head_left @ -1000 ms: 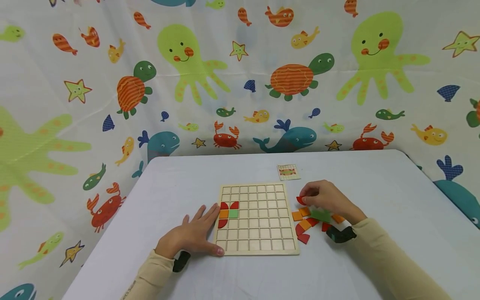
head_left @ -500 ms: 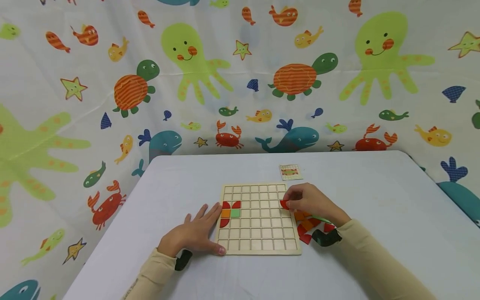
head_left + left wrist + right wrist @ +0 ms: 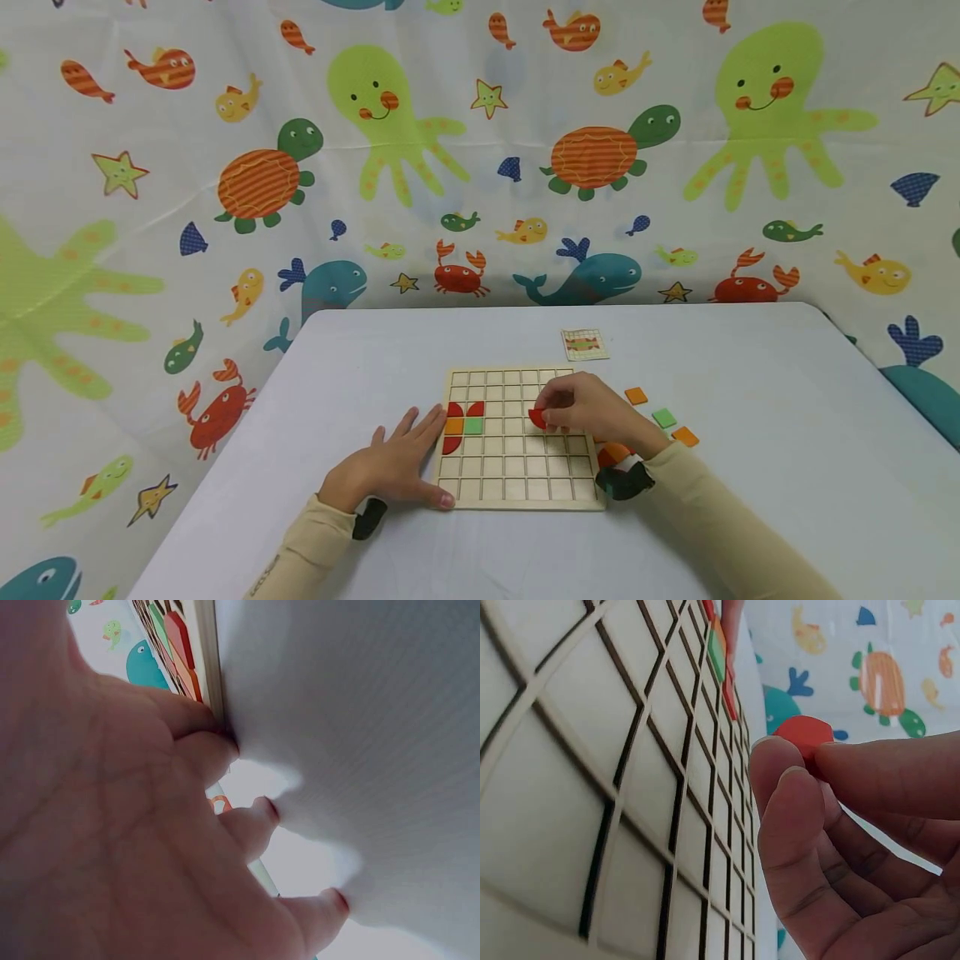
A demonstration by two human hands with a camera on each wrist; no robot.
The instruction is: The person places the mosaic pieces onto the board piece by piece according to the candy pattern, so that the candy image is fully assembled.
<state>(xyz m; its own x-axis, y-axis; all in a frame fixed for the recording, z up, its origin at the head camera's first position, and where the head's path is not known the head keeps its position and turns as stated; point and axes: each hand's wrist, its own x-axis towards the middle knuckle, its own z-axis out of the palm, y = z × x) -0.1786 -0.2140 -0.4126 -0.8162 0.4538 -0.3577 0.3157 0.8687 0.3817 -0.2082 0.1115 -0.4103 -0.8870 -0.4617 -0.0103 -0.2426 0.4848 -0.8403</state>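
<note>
A wooden grid board (image 3: 517, 505) lies on the white table. My left hand (image 3: 386, 468) is spread flat beside its left edge, thumb and fingertips right at the frame. Over the board's right half, my right hand (image 3: 588, 407) pinches a red rounded tile (image 3: 807, 735) between thumb and fingers, as the right wrist view shows. At the board's left side sit an orange square tile (image 3: 453, 426), a green square tile (image 3: 473, 426) and red quarter-round tiles (image 3: 452, 445) above and below them. The left wrist view shows the left palm (image 3: 112, 825) close up, fingers apart.
Behind the board lies a small pattern card (image 3: 585, 344) with a grid. Right of the board are loose tiles: a green square (image 3: 663, 417), orange squares (image 3: 686, 437) and several others (image 3: 613, 454) partly hidden by the right wrist. A printed sea-animal curtain (image 3: 495, 150) hangs behind the table.
My right hand has carried the red tile leftward from the loose pile to above the board. Several loose tiles are uncovered as the arm moves. My left hand stays in place.
</note>
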